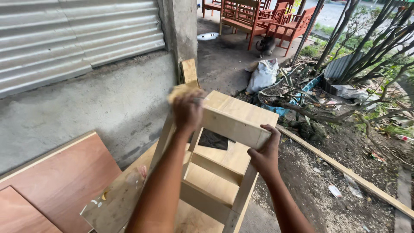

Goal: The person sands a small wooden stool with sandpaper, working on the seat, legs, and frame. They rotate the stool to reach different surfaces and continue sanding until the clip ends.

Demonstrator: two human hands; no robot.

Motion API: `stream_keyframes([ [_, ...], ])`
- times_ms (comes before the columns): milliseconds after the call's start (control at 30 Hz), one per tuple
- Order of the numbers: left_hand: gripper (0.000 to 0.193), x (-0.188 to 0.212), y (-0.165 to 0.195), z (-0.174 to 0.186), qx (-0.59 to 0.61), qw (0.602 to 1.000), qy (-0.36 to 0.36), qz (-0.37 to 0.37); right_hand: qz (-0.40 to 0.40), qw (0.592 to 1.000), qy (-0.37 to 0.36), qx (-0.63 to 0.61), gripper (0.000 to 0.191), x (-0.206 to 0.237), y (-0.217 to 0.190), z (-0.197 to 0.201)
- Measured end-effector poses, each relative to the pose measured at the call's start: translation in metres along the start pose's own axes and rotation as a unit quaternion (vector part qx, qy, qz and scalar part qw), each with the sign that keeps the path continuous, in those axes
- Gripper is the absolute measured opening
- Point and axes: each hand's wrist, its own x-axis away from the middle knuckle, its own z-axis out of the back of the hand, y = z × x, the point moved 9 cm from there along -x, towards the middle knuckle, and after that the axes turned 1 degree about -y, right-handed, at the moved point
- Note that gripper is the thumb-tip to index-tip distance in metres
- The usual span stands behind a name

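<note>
Setting: outdoor yard, corrugated metal shutter (77,34) above a grey concrete wall (99,108)
Boards: reddish plywood sheets (56,181) lean on the wall
Stool: pale wooden stool (228,129) tilted, centre
Right hand (264,155): grip clamped on the stool's top edge
Left hand (187,110): grip closed on yellow sandpaper (179,90), pressed to the stool's corner

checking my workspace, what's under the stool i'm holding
Under the stool lies a pale wooden board, with reddish-brown panels to its left. The stool's frame and both arms hide most of the board, so anything lying there can't be seen.
</note>
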Motion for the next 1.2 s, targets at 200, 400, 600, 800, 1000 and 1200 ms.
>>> stream_keyframes([
  [200,0.021,0.023,0.085,-0.045,0.143,0.977,-0.13,0.091,0.065,0.997,0.013,0.029,0.083,0.003,-0.015,-0.002],
  [400,0.031,0.023,0.1,-0.047,0.228,0.962,-0.152,0.009,0.025,0.999,-0.005,0.033,0.082,0.014,-0.018,-0.002],
  [600,0.04,0.007,0.013,-0.049,0.125,0.947,-0.27,0.121,0.07,0.996,0.021,0.052,0.084,0.028,-0.032,-0.009],
  [800,0.033,0.039,0.158,-0.024,0.211,0.975,-0.066,-0.03,-0.013,0.999,0.019,-0.029,0.081,0.036,-0.025,-0.013],
  [1000,0.057,0.028,-0.012,-0.037,0.155,0.93,-0.303,0.138,0.04,0.998,0.025,0.03,0.086,0.054,-0.049,-0.022],
  [1200,0.025,0.027,0.047,-0.004,0.187,0.943,-0.255,0.104,0.02,0.994,0.059,0.088,0.084,0.07,-0.053,-0.026],
])
